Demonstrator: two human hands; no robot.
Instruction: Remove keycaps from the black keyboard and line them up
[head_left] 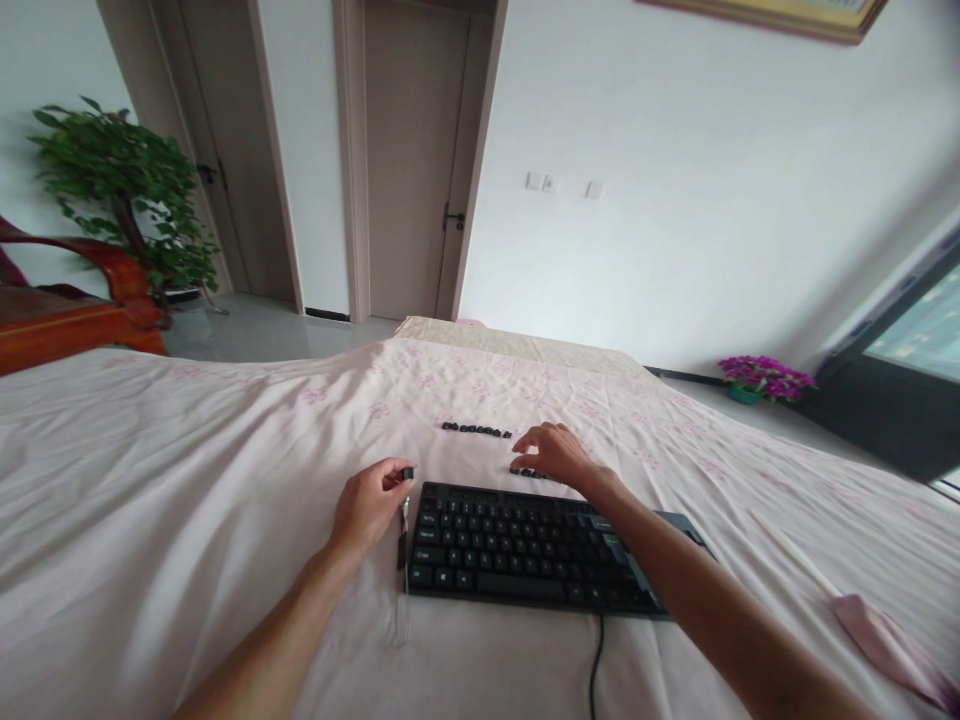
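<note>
A small black keycap (408, 473) is pinched between the thumb and fingers of my left hand (369, 500), just off the keyboard's upper left corner. My right hand (559, 455) reaches over a short row of black keycaps (529, 473) behind the keyboard, its thumb and forefinger apart and partly covering that row. Farther back lies a longer row of loose keycaps (474, 430). The black keyboard (510, 545) lies flat in front of me, its right part hidden by my right forearm. Along its left edge lies a thin wire tool (406, 570) with a dark handle.
A pale, flower-patterned cloth (225, 480) with wrinkles covers the surface. The keyboard's cable (596, 665) runs toward me. At right lie a pale stick (799, 555) and a pink cloth piece (885, 640). A wooden chair (82, 290) stands at left.
</note>
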